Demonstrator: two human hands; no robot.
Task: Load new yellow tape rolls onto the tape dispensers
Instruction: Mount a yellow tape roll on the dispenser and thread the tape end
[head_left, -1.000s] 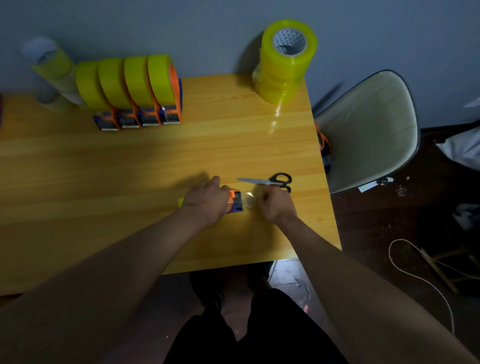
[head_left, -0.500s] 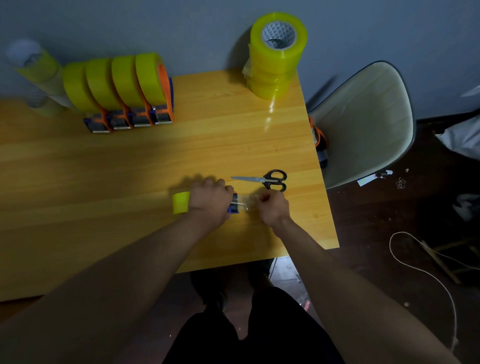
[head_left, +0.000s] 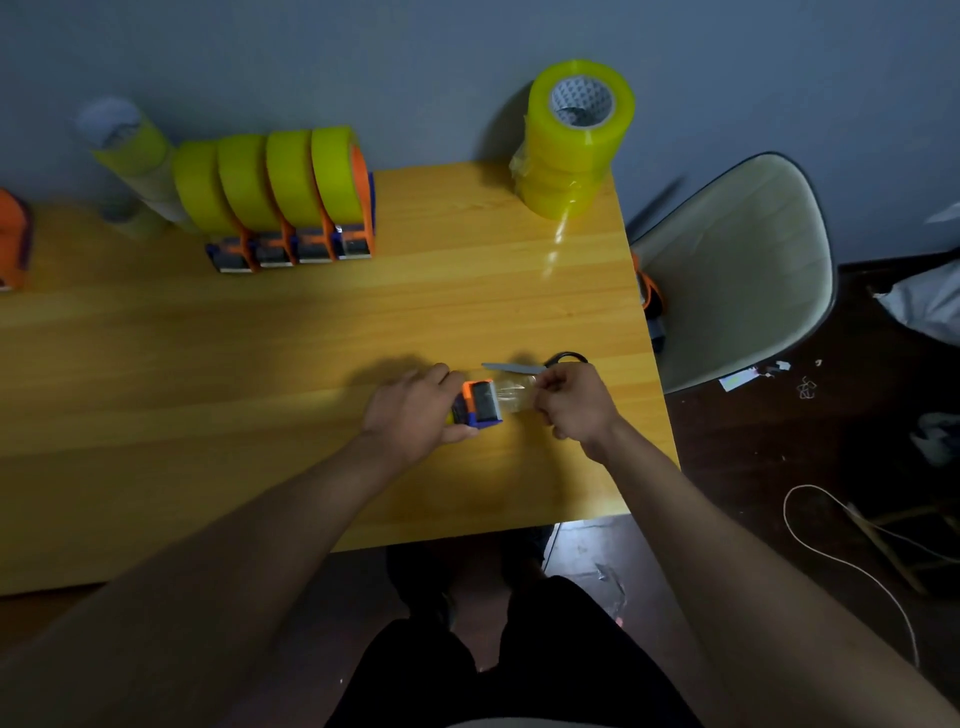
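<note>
Dispensers (head_left: 291, 208) line a wooden table (head_left: 156, 364) (grey wall (head_left: 415, 62) behind).

both arms reach forward, left hand (head_left: 413, 415) and right hand (head_left: 576, 402) with fingers curled.

Dim room, light from overhead and slightly behind. Tabletop (head_left: 311, 322) brightest mid-frame, with a glare streak below the stacked rolls (head_left: 574, 140). Soft hand shadows fall up-left. Floor (head_left: 831, 467) nearly black. Wide-angle bend at edges; left corner and forearms blurred.
</note>
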